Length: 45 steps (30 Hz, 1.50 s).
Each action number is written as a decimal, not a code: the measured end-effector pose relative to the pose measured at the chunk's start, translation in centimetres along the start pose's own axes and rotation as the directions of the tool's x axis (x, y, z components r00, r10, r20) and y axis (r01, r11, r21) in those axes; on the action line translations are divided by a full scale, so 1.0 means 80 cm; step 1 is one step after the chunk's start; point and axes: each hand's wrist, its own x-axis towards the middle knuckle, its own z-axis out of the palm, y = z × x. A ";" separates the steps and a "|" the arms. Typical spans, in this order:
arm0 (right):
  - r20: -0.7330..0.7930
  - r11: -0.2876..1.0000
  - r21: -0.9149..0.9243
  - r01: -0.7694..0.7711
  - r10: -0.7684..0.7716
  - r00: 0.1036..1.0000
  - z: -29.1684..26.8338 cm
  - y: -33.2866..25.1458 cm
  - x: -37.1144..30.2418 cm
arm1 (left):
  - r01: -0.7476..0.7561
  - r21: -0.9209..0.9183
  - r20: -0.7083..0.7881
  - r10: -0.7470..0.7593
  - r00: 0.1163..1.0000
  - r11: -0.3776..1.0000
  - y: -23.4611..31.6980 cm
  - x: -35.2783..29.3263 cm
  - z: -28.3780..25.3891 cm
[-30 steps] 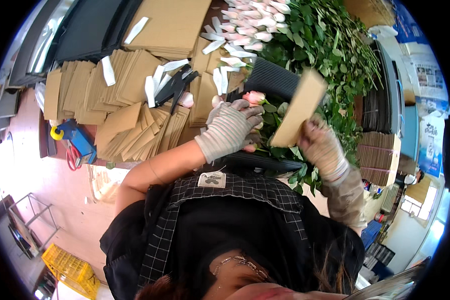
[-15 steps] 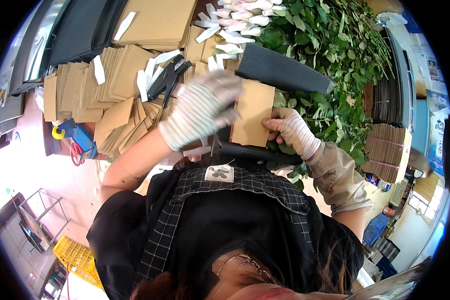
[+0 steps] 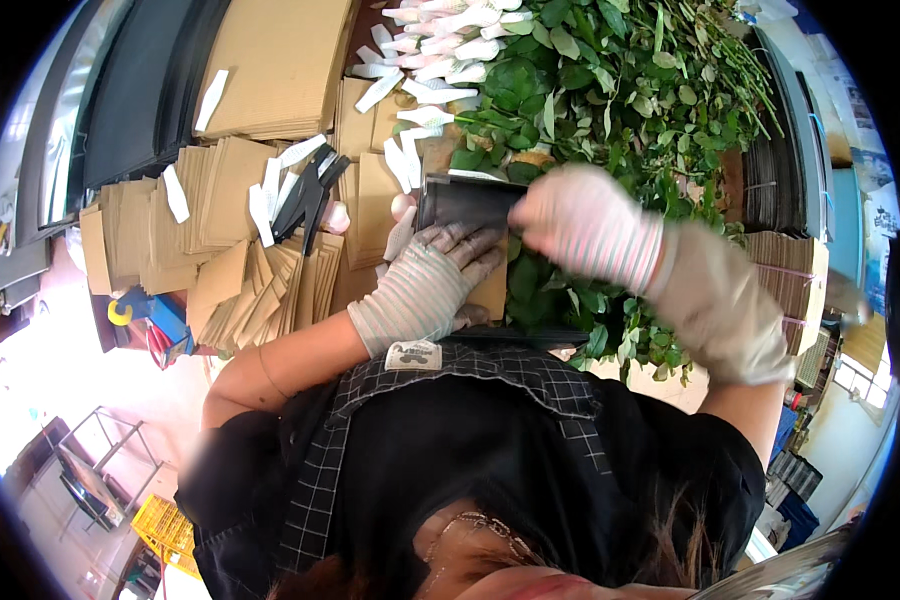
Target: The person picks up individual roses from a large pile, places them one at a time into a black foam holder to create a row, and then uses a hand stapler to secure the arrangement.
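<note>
My left hand, in a striped white glove, lies with its fingers stretched out over a black corrugated sheet and a piece of brown cardboard. At the sheet's right end my right hand, gloved and smeared by motion, is closed on its edge. Much of the cardboard is hidden under my left hand. Just beyond lie rose stems with green leaves, and flower heads in white net sleeves are bunched at the far side.
Stacks of brown cardboard pieces spread on the left, with a black stapler-like tool among them. Tall black sheets stand farther left. A blue tape dispenser hangs at the table edge. Bundled cardboard stands on the right.
The black sheet has come nearer and now lies against the cardboard. My left hand has lowered onto them. My right hand has let go of the cardboard and moved away to the sheet's edge.
</note>
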 end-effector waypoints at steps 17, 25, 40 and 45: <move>-0.249 0.870 -0.271 -0.412 0.350 0.903 0.085 -0.043 -0.077 | -0.443 0.211 0.191 0.407 0.893 0.872 -0.036 0.082 -0.015; -0.746 0.893 -0.096 -0.440 0.228 0.626 0.214 -0.203 -0.106 | -0.467 0.238 0.147 0.444 0.884 0.851 -0.030 0.068 0.005; -0.524 0.933 -0.135 -0.334 0.219 0.823 0.079 -0.136 -0.083 | -0.339 0.304 0.077 0.332 0.940 0.890 -0.029 0.046 0.031; -0.497 0.961 -0.105 -0.257 0.173 0.850 0.104 -0.067 -0.049 | 0.088 -0.505 0.155 -0.011 0.988 0.859 -0.042 0.060 -0.019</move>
